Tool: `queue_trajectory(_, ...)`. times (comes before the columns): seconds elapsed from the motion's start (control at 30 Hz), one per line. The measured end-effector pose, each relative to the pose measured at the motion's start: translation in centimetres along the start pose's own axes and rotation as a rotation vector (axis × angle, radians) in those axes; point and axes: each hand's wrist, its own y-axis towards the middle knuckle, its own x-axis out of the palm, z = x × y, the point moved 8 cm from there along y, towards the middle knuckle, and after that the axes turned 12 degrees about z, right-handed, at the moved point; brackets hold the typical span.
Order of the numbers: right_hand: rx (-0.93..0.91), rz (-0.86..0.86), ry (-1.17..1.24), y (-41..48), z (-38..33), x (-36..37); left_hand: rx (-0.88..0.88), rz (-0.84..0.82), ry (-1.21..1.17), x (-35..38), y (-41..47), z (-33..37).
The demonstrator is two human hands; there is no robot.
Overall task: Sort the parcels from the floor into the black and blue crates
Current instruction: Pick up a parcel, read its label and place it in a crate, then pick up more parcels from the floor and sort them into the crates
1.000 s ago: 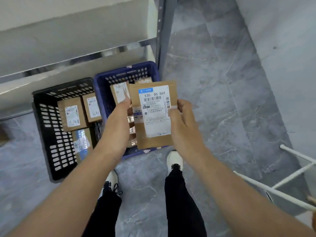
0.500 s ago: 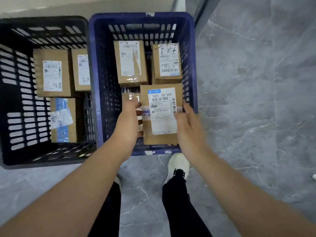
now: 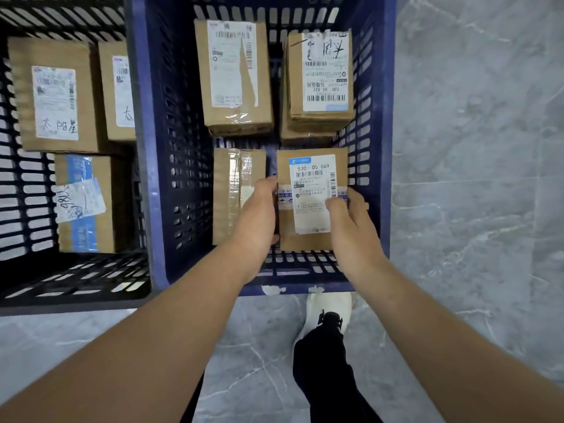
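Observation:
Both my hands are down inside the blue crate (image 3: 146,166). They hold a small brown parcel with a white label reading 530-D5 069 (image 3: 311,178) at the crate's near right corner. My left hand (image 3: 259,209) grips its left edge and my right hand (image 3: 348,218) grips its right edge, thumb on the label. Three other brown parcels lie in the blue crate: a taped one (image 3: 232,190) just left of my left hand, and two at the far side (image 3: 235,77) (image 3: 320,77). The black crate (image 3: 30,270) stands to the left with three parcels in it.
Grey marble-look floor (image 3: 473,178) runs to the right of the blue crate and in front of both crates. My white shoe (image 3: 329,303) and black trouser leg (image 3: 326,361) stand close to the blue crate's near wall.
I have leaned in over the crates. Both hands have carried the labelled parcel from above the blue crate's near rim down into its near right corner.

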Motion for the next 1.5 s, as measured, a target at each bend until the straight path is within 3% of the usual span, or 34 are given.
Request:
queue_trajectory(0.37,-0.030,-0.003,-0.022,0.0,-0.2,-0.2,0.032,-0.024,0.094,0.7,-1.5,1.0)
queue_trajectory(0.9,-0.119,-0.076,0.261,-8.9,-16.2,-6.3,0.293,-0.033,-0.059,-1.9,-15.7,13.7)
queue_trajectory(1.23,-0.398,-0.062,0.336,-19.4,-26.9,-14.0,0.653,-0.057,-0.016,-7.0,-29.1,21.5)
queue_trajectory(1.5,-0.624,0.066,0.455,-32.4,-37.2,-20.7,0.954,-0.102,0.023,-14.6,-43.4,28.5)
